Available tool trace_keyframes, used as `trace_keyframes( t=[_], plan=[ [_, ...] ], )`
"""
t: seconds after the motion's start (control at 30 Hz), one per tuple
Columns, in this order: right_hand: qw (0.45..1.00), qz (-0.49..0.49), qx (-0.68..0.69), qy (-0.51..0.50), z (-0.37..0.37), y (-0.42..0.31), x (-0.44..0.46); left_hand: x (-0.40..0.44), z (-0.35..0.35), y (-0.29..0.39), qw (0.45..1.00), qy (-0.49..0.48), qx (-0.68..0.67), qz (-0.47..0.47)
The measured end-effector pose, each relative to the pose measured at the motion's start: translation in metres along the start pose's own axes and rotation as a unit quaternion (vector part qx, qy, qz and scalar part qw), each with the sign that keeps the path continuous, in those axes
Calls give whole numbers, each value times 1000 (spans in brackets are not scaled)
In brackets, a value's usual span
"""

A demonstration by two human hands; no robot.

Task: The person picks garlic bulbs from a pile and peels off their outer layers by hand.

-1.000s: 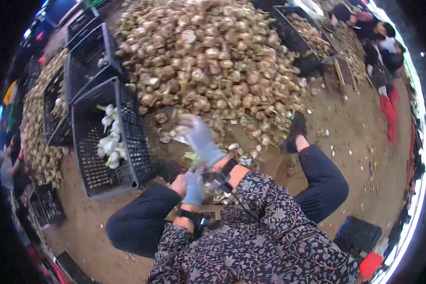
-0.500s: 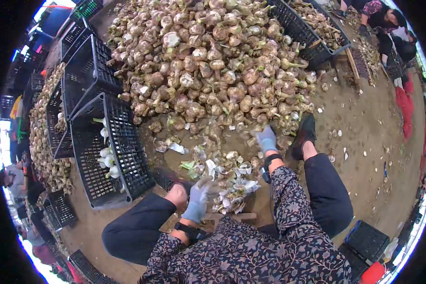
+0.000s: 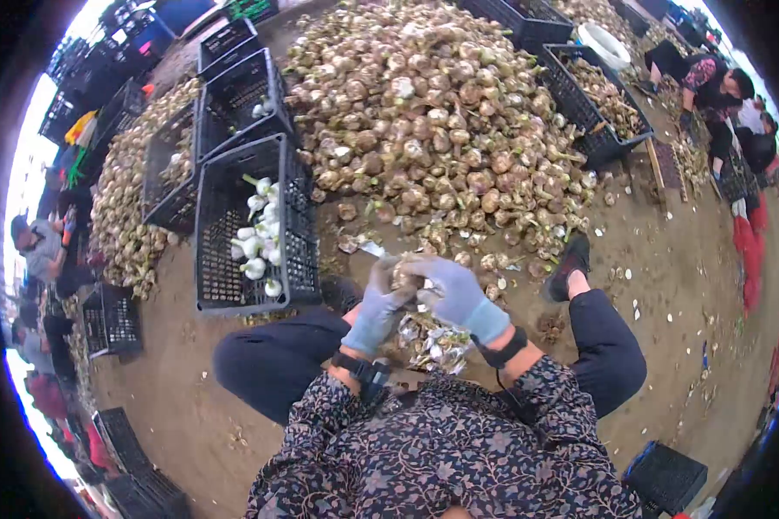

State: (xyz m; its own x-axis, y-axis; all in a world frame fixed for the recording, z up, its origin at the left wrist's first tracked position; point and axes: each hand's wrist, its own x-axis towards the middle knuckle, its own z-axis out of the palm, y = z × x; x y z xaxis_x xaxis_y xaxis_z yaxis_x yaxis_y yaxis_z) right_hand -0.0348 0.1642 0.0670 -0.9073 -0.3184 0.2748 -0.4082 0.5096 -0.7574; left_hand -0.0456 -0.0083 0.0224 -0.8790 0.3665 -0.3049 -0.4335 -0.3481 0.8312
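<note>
In front of my body, both gloved hands meet around a brownish garlic bulb [image 3: 405, 275]. My left hand [image 3: 379, 304] grips it from the left with curled fingers. Its other side is covered by my right hand [image 3: 452, 294], whose fingers close over it, so only part of the bulb shows. Below the hands lies a heap of papery garlic skins [image 3: 437, 344] on the floor between my legs. Beyond them rises a large pile of untrimmed garlic [image 3: 441, 130]. A black plastic crate [image 3: 201, 246] to the left contains several clean white garlic bulbs [image 3: 258, 233].
Another black crate [image 3: 279, 82] stands behind the first. At the back right, a crate [image 3: 580, 130] contains garlic stems or debris. Co-workers [image 3: 710, 91] are at the right, and another person [image 3: 39, 246] is at the far left. A dark crate [image 3: 665, 477] sits at lower right.
My hands, apart before with the right near the pile, have come together around a garlic bulb. The view has shifted, showing more white bulbs in the left crate.
</note>
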Motion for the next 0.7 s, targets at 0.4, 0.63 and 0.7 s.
trace_keyframes(
  t=[0.4,0.63,0.7],
  plan=[
    [900,210,353,149,-20,-53,-36,-47,54,26,959,-74,142,233],
    [747,290,582,136,-21,-64,-54,-57,61,6,979,-67,59,185],
    [735,302,597,110,-27,-51,-64,-58,59,-2,991,-48,8,122]
  ],
)
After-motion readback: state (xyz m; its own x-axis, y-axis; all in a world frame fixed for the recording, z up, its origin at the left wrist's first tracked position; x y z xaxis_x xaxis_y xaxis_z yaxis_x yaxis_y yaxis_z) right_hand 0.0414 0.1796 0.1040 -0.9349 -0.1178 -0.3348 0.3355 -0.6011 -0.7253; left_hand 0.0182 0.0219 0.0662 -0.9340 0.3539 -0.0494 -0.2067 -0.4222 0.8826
